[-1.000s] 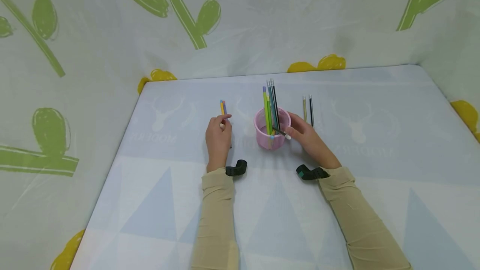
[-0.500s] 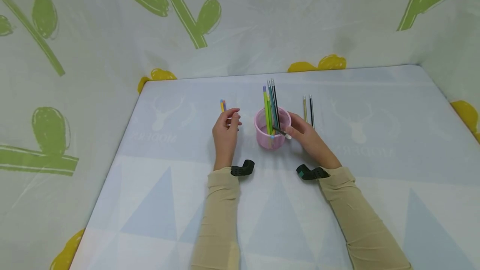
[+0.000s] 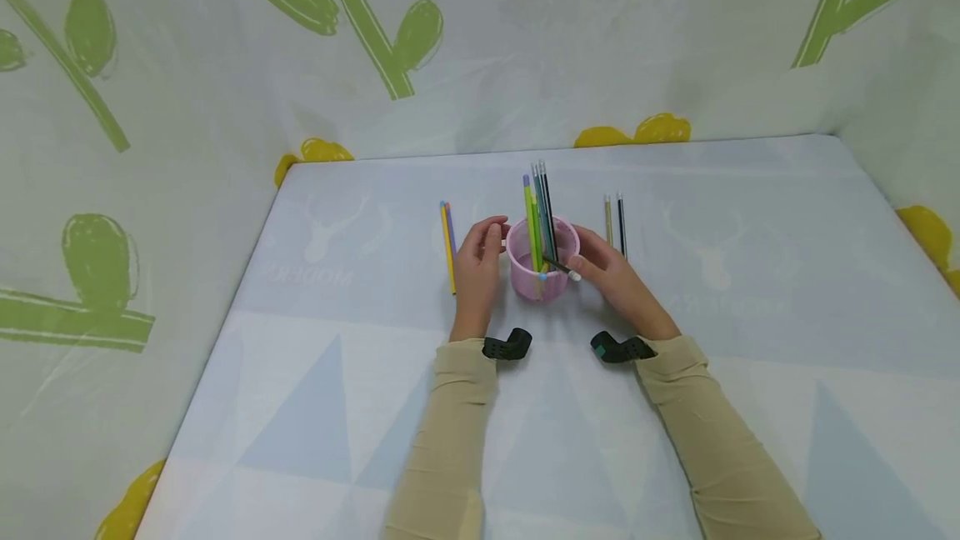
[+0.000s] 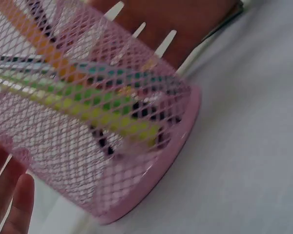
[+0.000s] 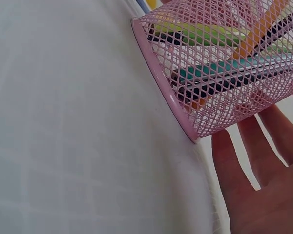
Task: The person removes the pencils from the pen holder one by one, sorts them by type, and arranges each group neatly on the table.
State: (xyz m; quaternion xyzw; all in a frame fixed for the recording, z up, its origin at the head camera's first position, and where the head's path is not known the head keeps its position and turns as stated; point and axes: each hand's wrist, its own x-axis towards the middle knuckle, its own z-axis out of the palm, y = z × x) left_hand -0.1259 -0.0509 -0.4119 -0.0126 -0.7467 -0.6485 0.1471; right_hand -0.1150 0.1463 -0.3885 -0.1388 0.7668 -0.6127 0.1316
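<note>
A pink mesh pencil cup [image 3: 557, 288] stands upright on the table with several pencils [image 3: 536, 227] in it, most leaning toward the back. A dark pencil with a white end [image 3: 573, 276] tilts over its front right rim. My right hand [image 3: 618, 290] holds the cup's right side, thumb near the rim and fingers behind. At the left side is my left hand [image 3: 477, 273], its fingertips right at the mesh and fingers loosely bent. Both wrist views show the pencils through the mesh; in the left one, left fingers [image 4: 22, 202] lie beside the cup wall.
A yellow pencil [image 3: 448, 252] and a purple pencil [image 3: 452, 227] lie left of my left hand. Behind my right hand lie a gold pencil [image 3: 608, 219] and a black pencil [image 3: 622, 223]. The pale patterned table [image 3: 360, 273] meets leaf-print walls behind and at the sides.
My left hand has moved right, from over the yellow and purple pencils to the cup's left side, uncovering those pencils. My right hand has stayed on the cup.
</note>
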